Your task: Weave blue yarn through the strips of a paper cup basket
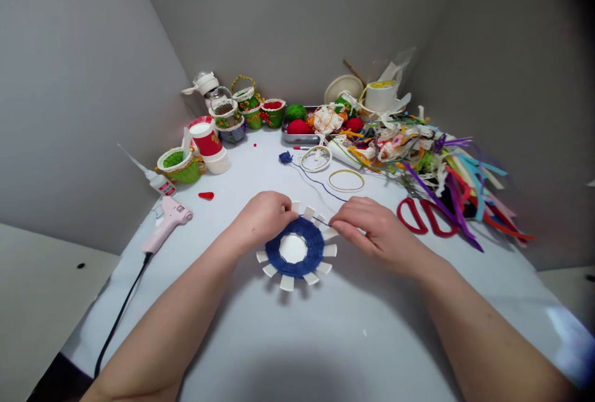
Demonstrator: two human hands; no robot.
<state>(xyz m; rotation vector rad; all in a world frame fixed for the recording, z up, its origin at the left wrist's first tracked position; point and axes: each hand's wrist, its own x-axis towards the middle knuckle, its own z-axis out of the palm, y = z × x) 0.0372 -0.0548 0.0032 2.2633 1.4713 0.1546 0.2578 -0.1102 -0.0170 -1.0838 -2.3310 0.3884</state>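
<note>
Your cup (292, 248) is matt white paper, wrapped in rough, fuzzy blue yarn (309, 235). The glue gun (166, 222) is smooth pink plastic, the scissors (411, 216) have glossy red plastic handles, the tray (290, 139) is shiny metal, the ribbons (478, 188) look satiny, and the table (297, 334) has a smooth matt covering.

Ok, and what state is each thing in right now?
Left hand, gripping the slotted paper cup
Slotted paper cup, wound with blue yarn, strip tips bare
Right hand, pinching the blue yarn
Red scissors, lying flat, blades hidden under ribbons
Pink glue gun, lying down, cord attached
</note>
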